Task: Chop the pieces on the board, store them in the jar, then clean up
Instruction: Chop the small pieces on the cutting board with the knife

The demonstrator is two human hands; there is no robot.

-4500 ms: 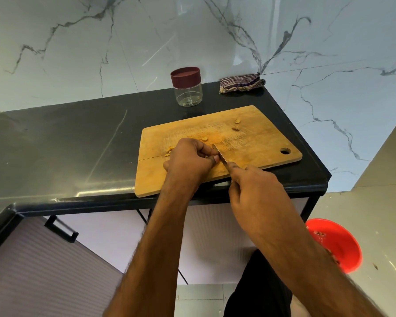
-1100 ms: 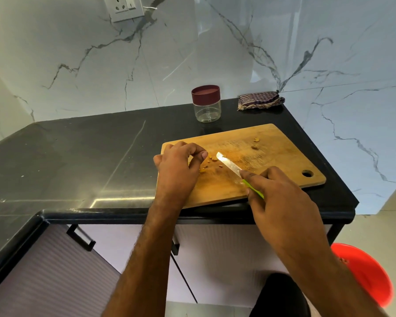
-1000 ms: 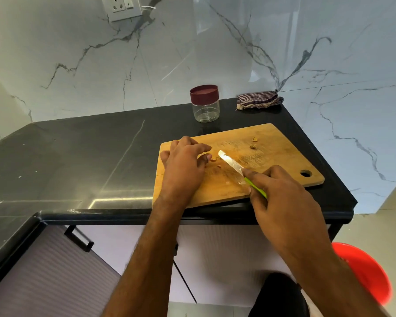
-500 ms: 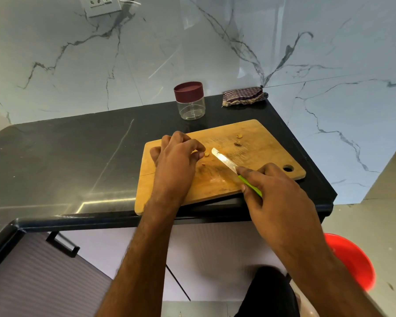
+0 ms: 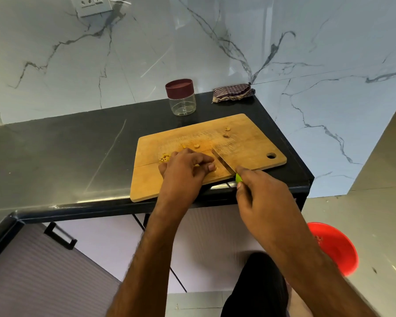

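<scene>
Black counter (image 5: 78,143) under marble wall: my left hand (image 5: 183,170) curls its fingers over pieces (image 5: 165,157) at the board (image 5: 249,143) front edge, steadying them beside the knife (image 5: 223,162) my right hand (image 5: 261,197) grips; the lidded jar (image 5: 181,97) waits behind.

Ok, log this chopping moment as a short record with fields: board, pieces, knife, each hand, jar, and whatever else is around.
board: rectangular wooden chopping board on the black stone counter, near its front edge
pieces: small yellowish chopped bits left of the fingers; a few more far side
knife: green-handled steel knife, blade on board
left hand: curled on the board beside the blade; what it holds is hidden
right hand: grip on knife handle
jar: clear jar with maroon lid, closed, behind board
other: striped folded cloth; red bowl on floor
</scene>
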